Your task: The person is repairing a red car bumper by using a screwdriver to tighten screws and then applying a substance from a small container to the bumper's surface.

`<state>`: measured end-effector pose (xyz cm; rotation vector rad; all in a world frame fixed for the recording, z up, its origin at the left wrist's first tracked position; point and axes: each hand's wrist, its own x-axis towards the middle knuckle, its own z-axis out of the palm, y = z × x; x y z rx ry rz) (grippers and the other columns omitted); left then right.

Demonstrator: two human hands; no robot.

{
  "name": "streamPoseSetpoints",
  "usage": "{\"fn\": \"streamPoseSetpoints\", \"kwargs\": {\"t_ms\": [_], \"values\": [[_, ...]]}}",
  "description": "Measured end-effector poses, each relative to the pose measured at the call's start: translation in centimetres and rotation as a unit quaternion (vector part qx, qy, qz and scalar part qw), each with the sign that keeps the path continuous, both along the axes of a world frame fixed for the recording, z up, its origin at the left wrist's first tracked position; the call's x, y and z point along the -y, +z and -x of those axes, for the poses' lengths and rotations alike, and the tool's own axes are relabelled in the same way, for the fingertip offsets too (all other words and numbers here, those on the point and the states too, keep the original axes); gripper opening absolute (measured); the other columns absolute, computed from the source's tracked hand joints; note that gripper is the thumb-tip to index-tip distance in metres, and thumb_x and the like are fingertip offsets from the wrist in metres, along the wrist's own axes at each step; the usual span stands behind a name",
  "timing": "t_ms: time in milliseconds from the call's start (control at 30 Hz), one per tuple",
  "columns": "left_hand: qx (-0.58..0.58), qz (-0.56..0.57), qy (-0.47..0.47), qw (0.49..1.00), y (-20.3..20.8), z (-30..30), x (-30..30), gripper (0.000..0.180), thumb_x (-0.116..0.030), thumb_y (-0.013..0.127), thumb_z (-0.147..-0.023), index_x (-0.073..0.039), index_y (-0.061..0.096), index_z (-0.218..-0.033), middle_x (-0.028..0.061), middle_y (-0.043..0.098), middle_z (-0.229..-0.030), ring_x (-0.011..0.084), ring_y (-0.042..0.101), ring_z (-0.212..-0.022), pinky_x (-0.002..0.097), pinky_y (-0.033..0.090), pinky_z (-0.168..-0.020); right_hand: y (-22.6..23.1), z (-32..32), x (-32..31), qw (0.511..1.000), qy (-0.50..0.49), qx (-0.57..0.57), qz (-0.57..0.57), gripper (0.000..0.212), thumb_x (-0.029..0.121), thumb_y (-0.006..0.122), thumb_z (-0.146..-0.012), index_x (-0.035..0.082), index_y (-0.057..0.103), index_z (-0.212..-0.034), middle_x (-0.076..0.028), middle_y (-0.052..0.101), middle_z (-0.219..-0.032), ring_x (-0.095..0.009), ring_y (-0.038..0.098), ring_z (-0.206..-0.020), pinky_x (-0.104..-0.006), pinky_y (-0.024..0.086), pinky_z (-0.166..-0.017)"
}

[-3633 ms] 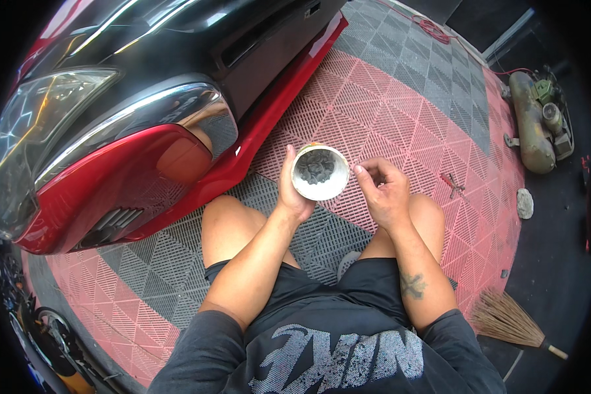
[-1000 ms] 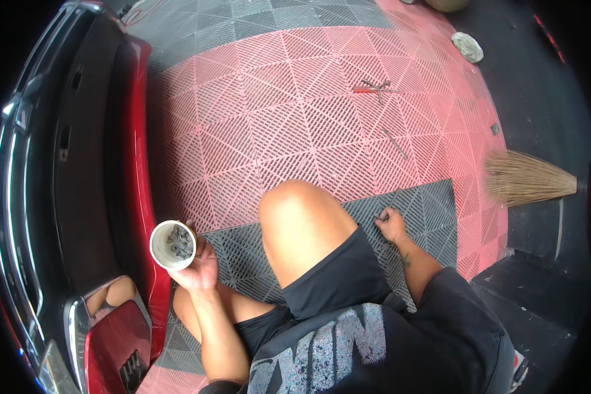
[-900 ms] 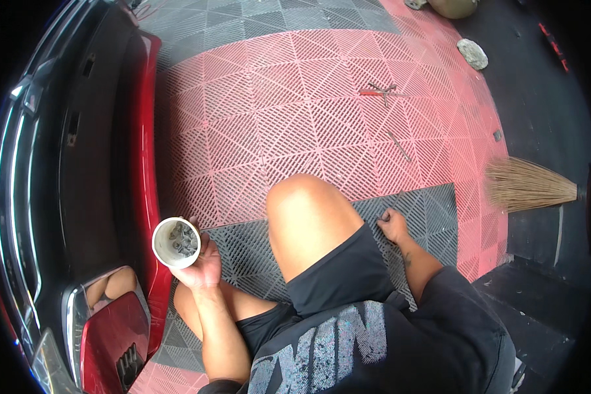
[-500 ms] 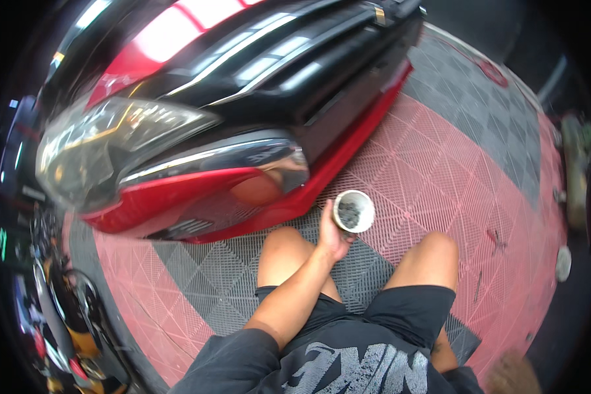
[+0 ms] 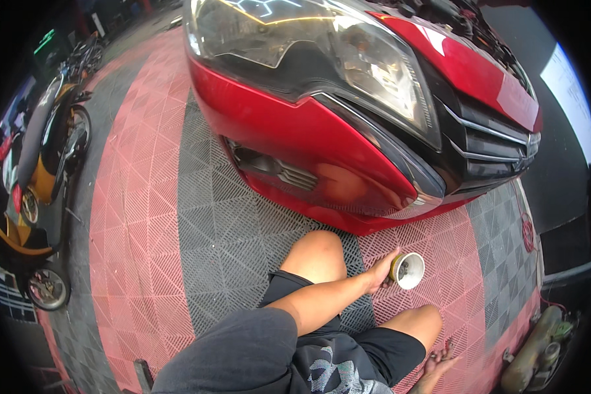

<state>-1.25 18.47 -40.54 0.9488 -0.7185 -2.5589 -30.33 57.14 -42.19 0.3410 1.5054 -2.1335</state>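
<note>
My left hand (image 5: pixel 378 274) is wrapped around a small tub (image 5: pixel 412 270) with a white inside and a yellowish outer wall. The tub is tipped so its mouth faces me, and small dark pieces lie in it. Low on the right, beyond my knee, my right hand (image 5: pixel 442 365) is over the floor with its fingers apart. A small red thing (image 5: pixel 448 345) shows at its fingertips; I cannot tell what it is or whether they touch it. In front of me stands the red front bumper (image 5: pixel 295 131) of a car, with a cloudy headlight (image 5: pixel 374 62).
Red and grey grid tiles (image 5: pixel 144 217) cover the floor. Motorcycles (image 5: pixel 46 151) are parked along the left. At the lower right sits a tank-like machine (image 5: pixel 535 354), and a red hose (image 5: pixel 527 231) lies by the right wall.
The view has swung left, so the car and tub appear farther right. My left hand still holds the tub. My right hand has come into sight at the lower right.
</note>
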Motion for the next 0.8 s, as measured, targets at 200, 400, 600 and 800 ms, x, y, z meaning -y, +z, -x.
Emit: {"fn": "streamPoseSetpoints", "kwargs": {"t_ms": [200,400,600,800], "values": [[-0.012,0.012,-0.036,0.999,-0.5,0.1,-1.3,0.069,-0.077,0.032,-0.108,-0.022,0.07,-0.091,-0.006,0.057,-0.063,0.0068,0.041,-0.047,0.0247,0.026,-0.044,14.5,-6.2,16.0,0.979,0.175,-0.102,-0.022,0.047,0.044,0.066,-0.109,0.003,0.067,-0.132,0.006,0.036,-0.072,-0.004,0.032,-0.052,-0.025,0.037,-0.054],[0.062,0.059,-0.027,0.996,2.9,-1.6,-2.0,0.075,-0.079,0.034,-0.107,-0.018,0.078,-0.111,-0.0019,0.061,-0.071,0.0096,0.043,-0.051,0.029,0.028,-0.045,9.4,-16.5,22.3,0.931,0.339,-0.1,-0.092,0.05,0.033,0.068,-0.109,0.005,0.056,-0.149,0.005,0.051,-0.083,-0.005,0.04,-0.058,-0.0238,0.041,-0.051],[0.053,0.088,-0.052,0.993,2.4,-1.4,-2.4,0.074,-0.073,0.035,-0.11,-0.013,0.077,-0.125,0.0077,0.072,-0.097,0.0189,0.062,-0.083,0.0385,0.048,-0.07,9.2,-19.0,23.8,0.923,0.365,-0.076,-0.092,0.041,0.017,0.062,-0.107,0.006,0.055,-0.145,-0.003,0.067,-0.098,-0.01,0.061,-0.068,-0.0248,0.045,-0.049],[0.307,0.266,0.059,0.912,2.4,-1.2,-4.8,0.068,-0.062,0.04,-0.113,-0.002,0.071,-0.118,0.014,0.075,-0.104,0.0274,0.069,-0.098,0.0422,0.054,-0.09,8.4,-17.2,23.4,0.909,0.349,-0.149,-0.174,0.04,0.009,0.058,-0.1,0.005,0.058,-0.14,-0.007,0.067,-0.1,-0.013,0.062,-0.067,-0.0259,0.046,-0.047]]}}
